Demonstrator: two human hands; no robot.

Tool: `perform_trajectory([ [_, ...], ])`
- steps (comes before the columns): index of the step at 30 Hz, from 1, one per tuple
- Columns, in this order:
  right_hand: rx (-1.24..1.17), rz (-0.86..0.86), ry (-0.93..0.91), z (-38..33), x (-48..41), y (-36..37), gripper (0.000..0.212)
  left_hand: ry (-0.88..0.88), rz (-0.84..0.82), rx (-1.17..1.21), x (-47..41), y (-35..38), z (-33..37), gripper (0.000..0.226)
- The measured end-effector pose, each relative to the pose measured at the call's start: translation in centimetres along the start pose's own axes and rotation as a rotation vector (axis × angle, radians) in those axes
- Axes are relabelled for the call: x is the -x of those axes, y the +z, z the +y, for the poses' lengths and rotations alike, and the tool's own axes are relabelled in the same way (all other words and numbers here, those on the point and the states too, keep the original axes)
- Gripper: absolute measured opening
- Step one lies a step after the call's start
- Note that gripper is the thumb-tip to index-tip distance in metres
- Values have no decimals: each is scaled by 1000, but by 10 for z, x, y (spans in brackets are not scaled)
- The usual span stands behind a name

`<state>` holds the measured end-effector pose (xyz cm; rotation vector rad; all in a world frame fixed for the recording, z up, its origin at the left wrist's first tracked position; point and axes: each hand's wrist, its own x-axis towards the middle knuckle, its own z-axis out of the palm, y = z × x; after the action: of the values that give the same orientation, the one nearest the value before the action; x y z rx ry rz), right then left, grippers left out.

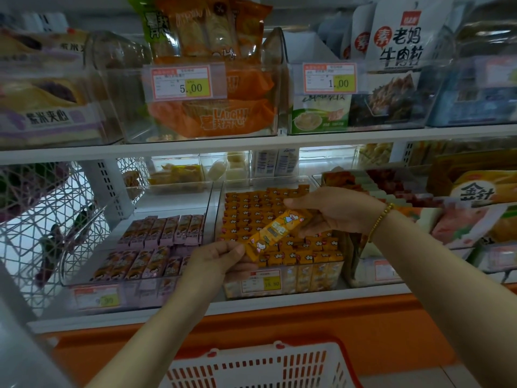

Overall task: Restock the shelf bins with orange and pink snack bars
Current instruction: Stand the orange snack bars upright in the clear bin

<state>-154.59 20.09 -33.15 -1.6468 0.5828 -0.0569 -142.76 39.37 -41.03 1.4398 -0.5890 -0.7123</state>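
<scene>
Orange-wrapped, cartoon figures at both ends, one snack bar (275, 233) is hanging tilted above the clear bin (321, 278) packed with orange bars (251, 208). The left hand (215, 260) is pinching its lower end. The right hand (338, 211) is holding its upper end, fingers seemingly curled underneath. Two rows of pink bars (167, 231) are standing left of that bin.

Reaches both bare forearms forward. Pinches the lower end of a long orange snack bar (275, 232) with the left hand (221, 256); grips its upper end with the right hand (338, 211), thumb outstretched, beaded gold bracelet (380, 222) at wrist.
</scene>
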Motion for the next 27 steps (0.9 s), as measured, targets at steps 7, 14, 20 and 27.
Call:
perform_trajectory([
  [7, -51, -100, -25, 1, 1, -8, 23, -184, -53, 182, -2, -3, 1, 32],
  [14, 72, -264, -149, 2, 0, -4, 30, -501, -373, 616, 6, -5, 9, 49],
  [20, 231, -264, -264, 2, 0, 3, 45, -501, -549, 763, 6, -12, 12, 69],
  [27, 232, -174, -479, 3, -2, 18, 40, -459, -620, 773, 9, -7, 15, 65],
])
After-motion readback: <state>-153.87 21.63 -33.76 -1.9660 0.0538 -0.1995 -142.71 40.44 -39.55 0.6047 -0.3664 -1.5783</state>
